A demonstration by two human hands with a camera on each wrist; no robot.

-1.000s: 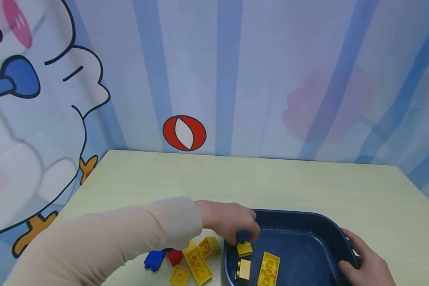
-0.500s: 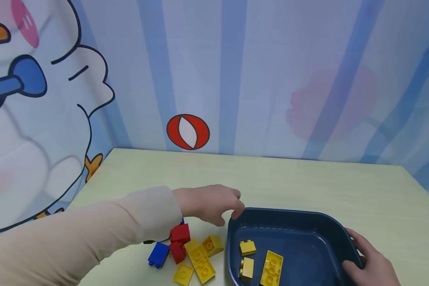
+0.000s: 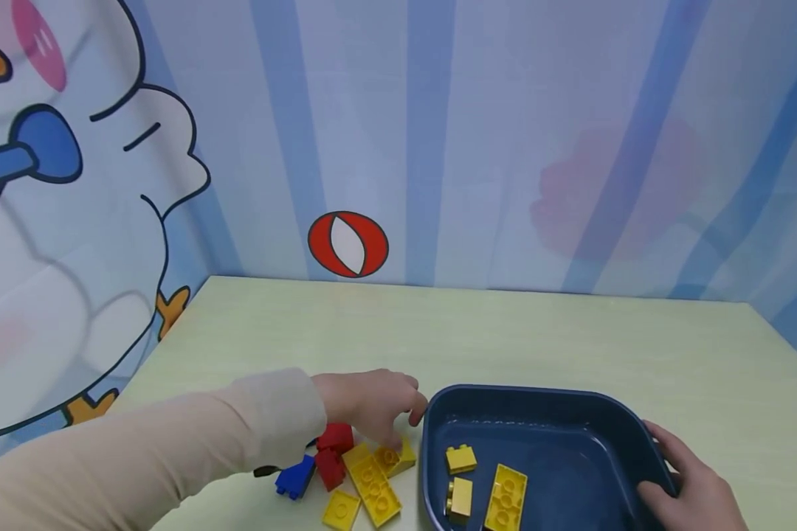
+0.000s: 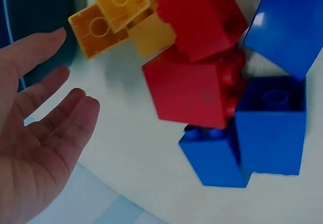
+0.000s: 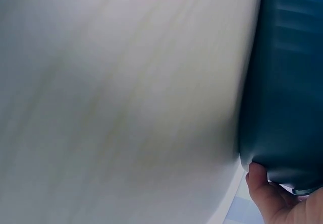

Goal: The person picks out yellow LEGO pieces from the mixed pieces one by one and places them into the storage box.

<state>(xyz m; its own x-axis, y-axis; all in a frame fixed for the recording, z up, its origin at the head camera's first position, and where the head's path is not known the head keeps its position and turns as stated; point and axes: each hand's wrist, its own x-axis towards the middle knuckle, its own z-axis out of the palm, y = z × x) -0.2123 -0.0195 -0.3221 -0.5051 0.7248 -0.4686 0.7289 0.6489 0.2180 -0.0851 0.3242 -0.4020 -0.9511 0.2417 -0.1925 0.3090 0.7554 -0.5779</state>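
Observation:
My left hand (image 3: 372, 405) hangs over the left side of the tray with its fingers loosely bent and holding nothing. Nearest to it is a yellow toy building brick (image 3: 404, 459), lying beside the tray; the left wrist view shows a small gap between thumb and yellow brick (image 4: 96, 30). My right hand (image 3: 694, 487) grips the right wall of a dark blue tray (image 3: 558, 457), thumb over the rim and fingers outside. Inside the tray lie a small yellow brick (image 3: 461, 459), another on its side (image 3: 461, 498) and a longer yellow brick (image 3: 506, 495).
Left of the tray, more bricks lie in a heap: a long yellow brick (image 3: 374, 487), a flat yellow one (image 3: 341, 509), red bricks (image 3: 330, 468) and blue bricks (image 3: 295, 476). The pale table (image 3: 478, 332) ends at a printed cloth backdrop (image 3: 491, 147).
My left hand has let go of a small yellow brick in the tray, lifted out leftward over the rim, then lowered toward the yellow brick outside. The right hand stays on the tray.

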